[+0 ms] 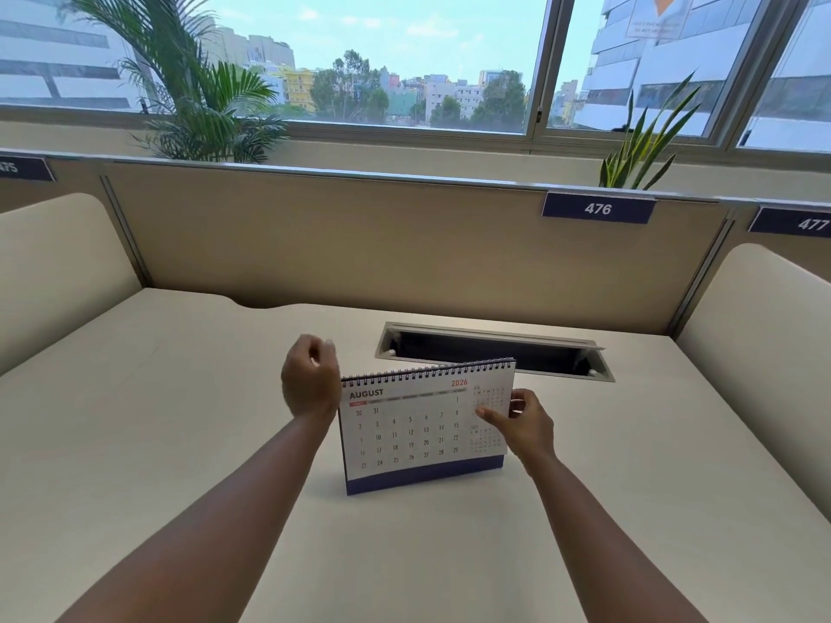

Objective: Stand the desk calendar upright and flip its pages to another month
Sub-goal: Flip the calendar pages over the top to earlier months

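The white spiral-bound desk calendar with a dark blue card base (425, 431) stands upright near the middle of the pale cream desk top (180, 397), its long axis running left to right and slightly skewed, the right end turned a little farther from the person. The page facing the camera reads AUGUST 2026, and the black wire binding (427, 373) runs along the top edge.

The right hand (524, 427) is at the calendar's right edge, thumb pressed on the front of the page beside the small month grids, the other fingers curled round behind that edge, so it is pinching the page or the stand; which of the two cannot be told. The left hand (310, 379) hangs just beside the upper left corner, loosely curled into a soft fist with the fingertips drawn together, holding nothing that can be seen and apparently not touching the binding.

Standing it up looks done; the flip is what remains. The turn hinges on the wire along the top, so a page must travel up and over away from the person, and the right hand is better placed to lift it.

Behind the calendar a grey open cable hatch (494, 350) is set into the desk
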The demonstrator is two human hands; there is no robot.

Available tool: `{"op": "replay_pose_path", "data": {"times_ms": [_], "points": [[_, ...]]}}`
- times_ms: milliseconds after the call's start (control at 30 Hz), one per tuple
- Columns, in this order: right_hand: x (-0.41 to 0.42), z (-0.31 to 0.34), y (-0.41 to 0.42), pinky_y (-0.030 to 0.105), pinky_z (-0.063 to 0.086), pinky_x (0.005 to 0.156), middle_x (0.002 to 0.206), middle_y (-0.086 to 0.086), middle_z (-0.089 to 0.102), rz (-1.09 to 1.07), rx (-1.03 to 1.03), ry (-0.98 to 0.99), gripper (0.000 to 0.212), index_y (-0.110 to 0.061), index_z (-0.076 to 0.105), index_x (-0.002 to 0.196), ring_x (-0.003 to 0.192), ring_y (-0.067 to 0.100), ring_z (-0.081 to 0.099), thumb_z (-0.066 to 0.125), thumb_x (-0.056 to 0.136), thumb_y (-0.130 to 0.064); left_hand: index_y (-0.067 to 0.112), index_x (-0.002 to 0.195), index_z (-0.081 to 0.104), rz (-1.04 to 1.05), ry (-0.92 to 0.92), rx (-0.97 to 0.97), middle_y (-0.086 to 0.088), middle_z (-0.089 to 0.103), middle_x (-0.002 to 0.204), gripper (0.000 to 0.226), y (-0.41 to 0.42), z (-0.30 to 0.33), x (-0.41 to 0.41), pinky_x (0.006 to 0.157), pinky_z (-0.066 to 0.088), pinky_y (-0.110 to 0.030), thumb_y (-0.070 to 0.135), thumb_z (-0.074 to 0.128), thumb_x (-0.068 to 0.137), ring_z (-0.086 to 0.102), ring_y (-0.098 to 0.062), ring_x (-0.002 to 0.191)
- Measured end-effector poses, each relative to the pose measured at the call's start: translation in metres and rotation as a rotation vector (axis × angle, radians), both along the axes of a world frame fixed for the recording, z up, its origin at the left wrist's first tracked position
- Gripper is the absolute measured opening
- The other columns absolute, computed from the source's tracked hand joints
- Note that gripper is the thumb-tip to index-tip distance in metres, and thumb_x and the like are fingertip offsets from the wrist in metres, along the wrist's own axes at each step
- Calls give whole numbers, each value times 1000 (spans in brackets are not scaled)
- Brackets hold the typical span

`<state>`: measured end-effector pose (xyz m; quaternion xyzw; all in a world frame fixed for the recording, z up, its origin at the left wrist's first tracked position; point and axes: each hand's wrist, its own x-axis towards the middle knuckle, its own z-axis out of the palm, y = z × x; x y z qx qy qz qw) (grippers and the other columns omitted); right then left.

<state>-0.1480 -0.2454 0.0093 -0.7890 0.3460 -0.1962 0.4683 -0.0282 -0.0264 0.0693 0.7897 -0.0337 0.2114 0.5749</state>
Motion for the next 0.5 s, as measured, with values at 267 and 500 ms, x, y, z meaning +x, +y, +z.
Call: {"op": "replay_pose_path", "data": {"times_ms": [267,500], "points": [[-2,-4,6,33,51,70,114,16,62,-31,-1,-12,59,-8,44,109,90,28,61,77,68,-35,5,49,53,-97,555,-300,-14,60,61,45,19,-51,-19,79,54,-46,19,42,90,60,-32,73],[-14,-5,-2,33,50,64,104,10,68,114,99,-15,39,-13,61,99,84,26,60,75,70,-33,9,60,43,-255,582,-331,-10,59,69,27,20,-46,-16,61,49,-32,13,41,86,56,-26,73]]}}
